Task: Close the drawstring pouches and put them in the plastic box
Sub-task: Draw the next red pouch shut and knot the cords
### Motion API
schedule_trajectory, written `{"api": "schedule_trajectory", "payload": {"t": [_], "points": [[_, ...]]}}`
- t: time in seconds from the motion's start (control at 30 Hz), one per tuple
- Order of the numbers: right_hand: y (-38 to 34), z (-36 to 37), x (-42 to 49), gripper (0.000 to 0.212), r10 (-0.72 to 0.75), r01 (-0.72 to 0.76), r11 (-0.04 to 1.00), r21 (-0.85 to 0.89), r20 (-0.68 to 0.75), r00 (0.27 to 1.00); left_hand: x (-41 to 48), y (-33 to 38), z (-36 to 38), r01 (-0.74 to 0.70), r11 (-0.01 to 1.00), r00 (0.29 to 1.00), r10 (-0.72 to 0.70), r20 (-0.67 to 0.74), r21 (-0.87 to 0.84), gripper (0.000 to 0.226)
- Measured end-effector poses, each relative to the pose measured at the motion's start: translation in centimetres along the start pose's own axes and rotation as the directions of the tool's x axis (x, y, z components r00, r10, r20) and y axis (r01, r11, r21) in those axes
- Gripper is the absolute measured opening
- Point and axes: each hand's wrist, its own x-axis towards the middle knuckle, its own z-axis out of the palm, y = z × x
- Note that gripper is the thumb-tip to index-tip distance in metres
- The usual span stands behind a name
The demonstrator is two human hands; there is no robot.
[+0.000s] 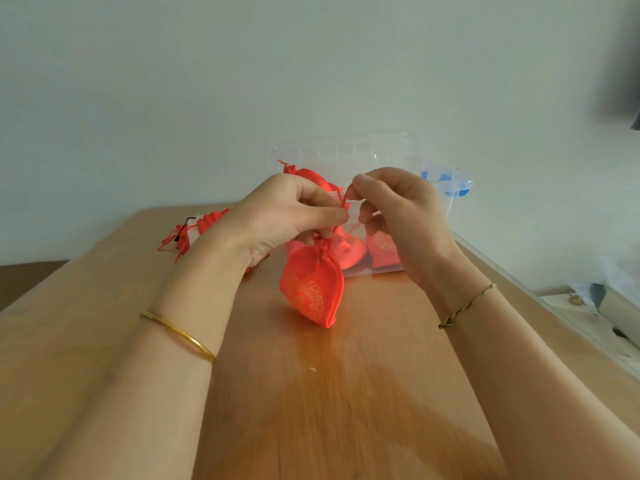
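Observation:
A red drawstring pouch (312, 289) with a gold print hangs just above the wooden table (311, 393), its neck gathered tight. My left hand (284, 216) pinches the pouch's neck from above. My right hand (398, 209) pinches the red drawstring (344, 201) and holds it up beside the left thumb. Right behind my hands stands the clear plastic box (388, 268), with red pouches (381, 247) lying inside it. Several more red pouches (197, 226) lie on the table to the left, partly hidden by my left hand.
The box's clear lid (346, 150) stands up behind it against the pale wall, and a blue latch (450, 183) shows at its right end. The table's right edge runs diagonally beside my right forearm, with clutter (599, 296) on the floor beyond it.

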Motion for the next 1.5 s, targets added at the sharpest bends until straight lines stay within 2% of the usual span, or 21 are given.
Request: {"api": "schedule_trajectory", "payload": {"t": [0.13,0.23,0.33,0.43,0.5,0.7,0.93,1.1,1.17,1.2,1.27,1.3,1.37,1.5], "points": [[0.1,0.1,-0.2,0.02,0.015,-0.018,0.998,0.052,0.048,0.999,0.1,0.1,0.2,-0.014,1.0,1.0,0.014,-0.01,0.001,0.01],[0.3,0.0,0.0,0.022,0.124,-0.14,0.981,0.136,0.117,0.985,0.1,0.0,0.0,0.009,0.995,1.0,-0.009,-0.004,-0.097,0.009],[0.6,0.0,0.1,0.004,0.165,-0.188,0.972,0.14,0.162,0.973,0.1,0.0,0.0,0.009,0.987,1.0,-0.013,-0.019,-0.159,0.007],[1.0,0.0,0.1,0.014,0.107,-0.118,0.988,0.097,0.113,0.988,0.2,0.0,0.1,0.001,0.984,0.997,-0.015,-0.078,-0.18,0.009],[1.1,0.1,0.1,0.018,0.026,-0.026,1.0,-0.001,0.088,0.996,0.3,-0.1,0.2,-0.003,0.985,0.993,-0.018,-0.118,-0.171,0.01],[1.7,0.6,0.2,0.025,-0.162,0.177,0.967,-0.182,0.095,0.982,0.5,-0.2,0.6,-0.012,0.99,0.974,-0.021,-0.226,-0.14,0.014],[1.9,1.0,0.1,0.013,-0.339,0.339,0.808,-0.482,0.091,0.936,0.5,-0.1,0.9,-0.02,0.988,0.968,-0.019,-0.25,-0.154,0.015],[1.5,1.3,-0.2,0.007,-0.347,0.369,0.711,-0.599,0.157,0.925,0.4,-0.1,1.0,-0.024,0.988,0.967,-0.015,-0.256,-0.149,0.014],[1.4,1.3,-0.2,0.005,-0.291,0.326,0.742,-0.585,0.156,0.944,0.5,-0.1,0.8,-0.023,0.991,0.961,-0.014,-0.277,-0.13,0.008],[1.4,1.2,-0.1,0.006,-0.224,0.262,0.804,-0.535,0.136,0.965,0.5,0.0,0.7,-0.026,0.991,0.956,-0.013,-0.292,-0.13,0.005],[1.4,0.8,0.0,0.012,-0.011,0.044,0.945,-0.325,0.101,0.995,0.4,0.4,0.5,-0.031,0.991,0.949,-0.011,-0.314,-0.128,0.007],[1.5,0.7,0.0,0.013,0.108,-0.085,0.976,-0.2,0.108,0.988,0.4,0.6,0.5,-0.028,0.993,0.949,-0.009,-0.315,-0.113,0.009],[1.7,0.6,0.0,0.014,0.271,-0.274,0.962,-0.004,0.152,0.95,0.3,1.0,0.8,-0.018,0.999,0.952,0.007,-0.305,-0.032,0.011],[1.9,0.4,0.3,0.028,0.389,-0.421,0.881,0.215,0.174,0.905,0.5,1.0,0.5,-0.044,0.944,0.91,0.173,-0.376,0.327,0.014]]}}
